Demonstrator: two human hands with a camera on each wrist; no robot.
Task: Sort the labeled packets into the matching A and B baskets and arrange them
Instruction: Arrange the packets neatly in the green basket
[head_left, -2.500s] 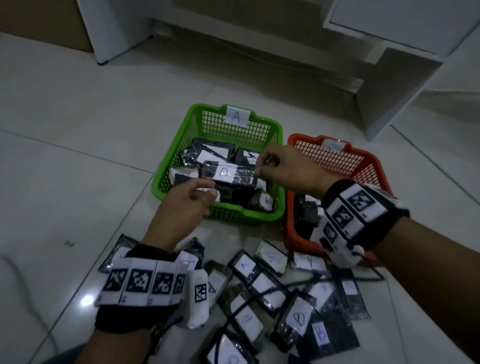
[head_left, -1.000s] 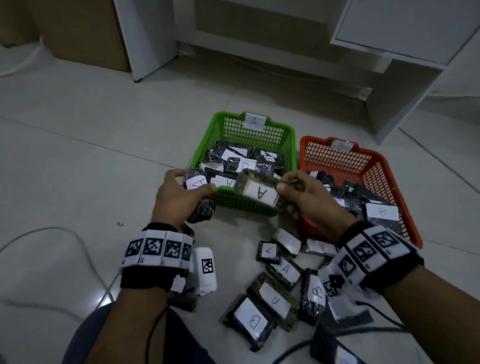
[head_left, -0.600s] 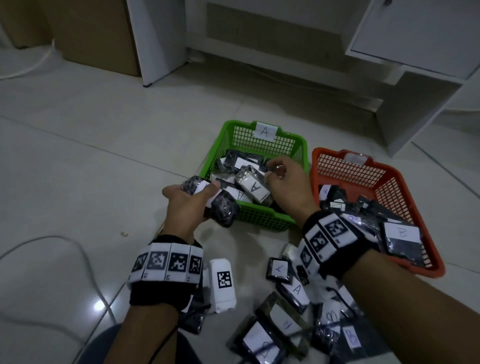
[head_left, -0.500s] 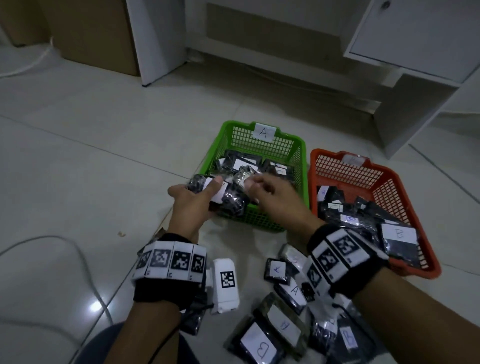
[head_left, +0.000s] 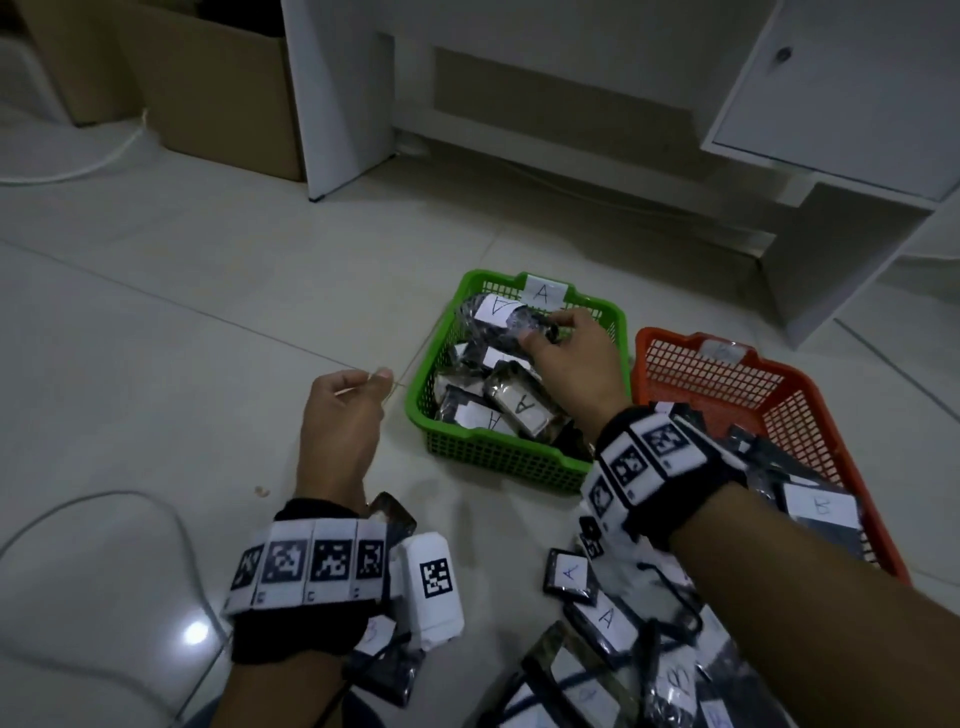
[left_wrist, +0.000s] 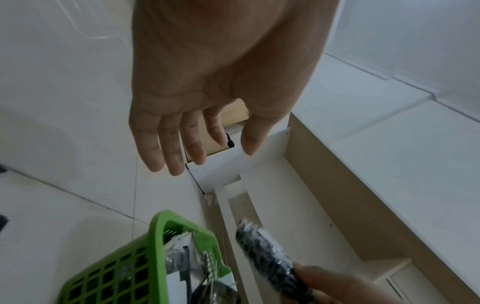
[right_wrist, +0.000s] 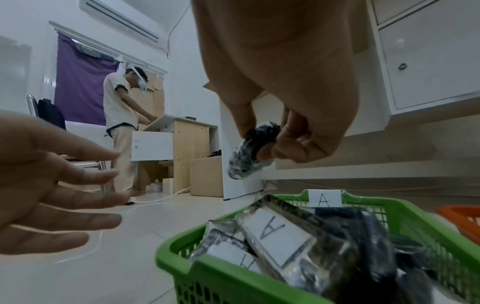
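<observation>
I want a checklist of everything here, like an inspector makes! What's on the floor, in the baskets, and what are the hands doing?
Surface: pale tiled floor.
Job's things: green basket tagged A holds several A packets; orange basket holds packets, one marked B; held packet labelled A is above the green basket.
Clutter: loose packets, marked A and B, lie on the floor near the wrists.
Hands: right hand pinches the held packet; left hand is open and holds nothing.
Cables: white cable by the cardboard box; another near the left wrist.
Surroundings: white cabinet; another person stands at a desk.
</observation>
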